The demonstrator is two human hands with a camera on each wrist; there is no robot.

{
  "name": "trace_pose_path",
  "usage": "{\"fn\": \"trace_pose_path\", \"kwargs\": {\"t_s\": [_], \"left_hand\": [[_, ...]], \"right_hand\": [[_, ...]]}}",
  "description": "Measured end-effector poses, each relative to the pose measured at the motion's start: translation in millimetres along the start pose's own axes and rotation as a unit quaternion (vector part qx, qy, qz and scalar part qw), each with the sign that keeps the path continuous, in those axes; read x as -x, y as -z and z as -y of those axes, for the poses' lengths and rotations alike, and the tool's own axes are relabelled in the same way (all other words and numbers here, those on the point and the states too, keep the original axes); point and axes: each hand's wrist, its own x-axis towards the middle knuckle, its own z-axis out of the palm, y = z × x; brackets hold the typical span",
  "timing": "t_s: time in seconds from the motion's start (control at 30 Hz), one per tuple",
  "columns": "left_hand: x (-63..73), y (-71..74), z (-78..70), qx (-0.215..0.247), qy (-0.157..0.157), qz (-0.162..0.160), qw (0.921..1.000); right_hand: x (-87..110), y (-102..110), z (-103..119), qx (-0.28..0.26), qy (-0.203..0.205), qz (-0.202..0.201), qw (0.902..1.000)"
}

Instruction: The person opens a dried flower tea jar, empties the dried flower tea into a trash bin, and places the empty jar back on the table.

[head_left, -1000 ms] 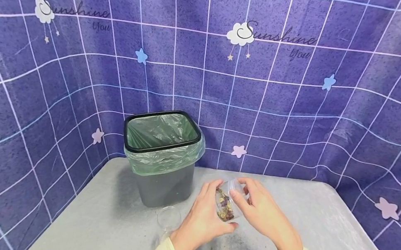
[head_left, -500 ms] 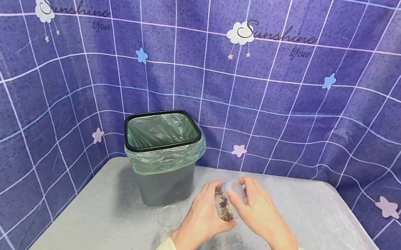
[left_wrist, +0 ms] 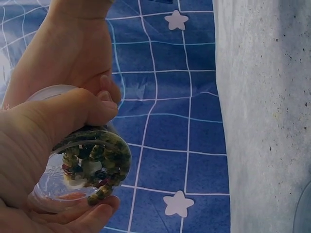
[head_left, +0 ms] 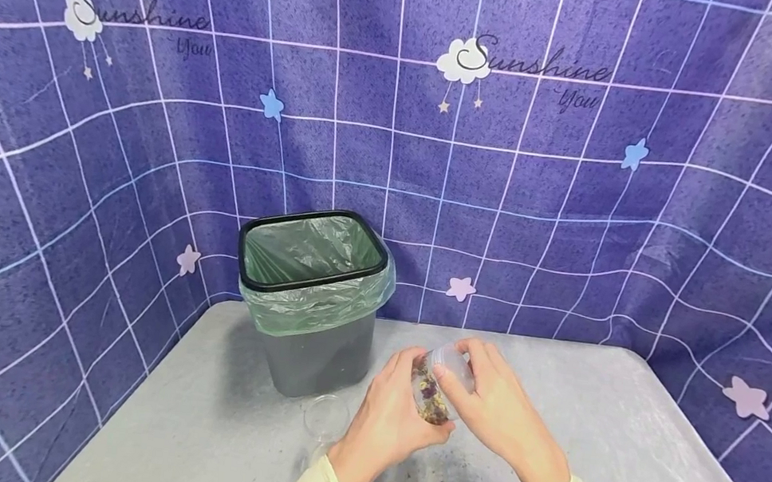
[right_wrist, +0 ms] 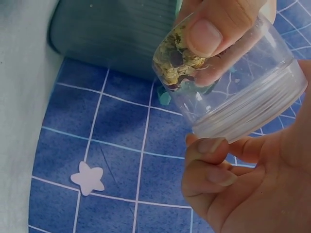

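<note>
Jar [right_wrist: 243,80]: likely light, stiff, slippery; grip body, ridged lid [right_wrist: 255,109].
Left hand [head_left: 385,411]: fingers clamped round jar.
Right hand [head_left: 499,408]: fingers clamped on lid.

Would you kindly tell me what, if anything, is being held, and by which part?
A clear jar with dried plant-like pieces inside: the left hand grips its body, the right hand its ribbed lid.

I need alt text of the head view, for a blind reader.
A person's left grip and right grip hold a tilted, clear, round jar of yellow and purple plant pieces over a grey table. Farther left stands a grey bin with a translucent green plastic liner, before purple grid-patterned fabric.
</note>
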Motion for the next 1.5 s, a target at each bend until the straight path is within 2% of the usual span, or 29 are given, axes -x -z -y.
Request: {"fn": "trace_pose_path", "kwargs": {"t_s": [0.7,1.0,1.23,1.5], "left_hand": [[-1.7,3.9,0.4,-0.005,-0.016,-0.004,0.9999],[-1.7,3.2,3.2,-0.013,-0.033,-0.012,0.9993],[-1.5,5.2,6.2,0.046,0.005,0.029,0.9985],[-2.0,8.9,3.9,0.05,0.008,0.035,0.9981]], "right_hand": [[0.2,0.5,-0.2,0.009,0.018,-0.007,0.9998],[0.2,-2.6,-3.0,0.003,0.028,-0.007,0.9996],[2.3,-1.3,-1.8,-0.018,0.046,0.0,0.9988],[2.7,2.0,-1.9,-0.017,0.053,0.001,0.9984]]}}
